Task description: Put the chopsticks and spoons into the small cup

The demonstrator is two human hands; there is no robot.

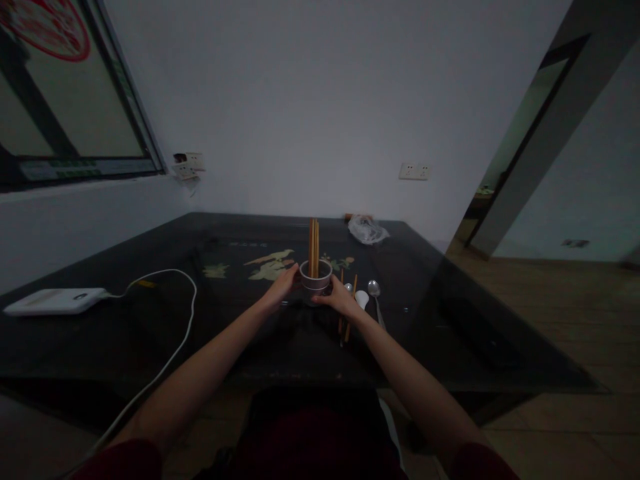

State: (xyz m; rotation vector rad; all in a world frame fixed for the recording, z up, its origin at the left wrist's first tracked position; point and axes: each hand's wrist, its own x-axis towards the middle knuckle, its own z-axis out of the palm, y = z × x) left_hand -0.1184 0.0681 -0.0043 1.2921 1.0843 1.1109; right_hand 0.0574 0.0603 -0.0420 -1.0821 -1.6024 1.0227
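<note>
Between my two hands stands a light-coloured cup [316, 283] on the dark table, with several wooden chopsticks [314, 248] upright in it. My left hand [284, 285] grips the cup's left side. From the right, my right hand [338, 297] is closed around its other side, thumb across the front. Just right of the cup lie loose chopsticks [354, 293], a white spoon [363, 299] and a metal spoon [374, 289]. My right wrist and forearm hide part of these. Another metal spoon [349, 287] shows partly beside my right hand.
The dark table [240, 327] has a printed flower pattern. A white device [55, 301] with a white cable [193, 300] lies at the left. A crumpled clear plastic bag [367, 229] sits at the back edge. A dark flat object [483, 333] lies at the right.
</note>
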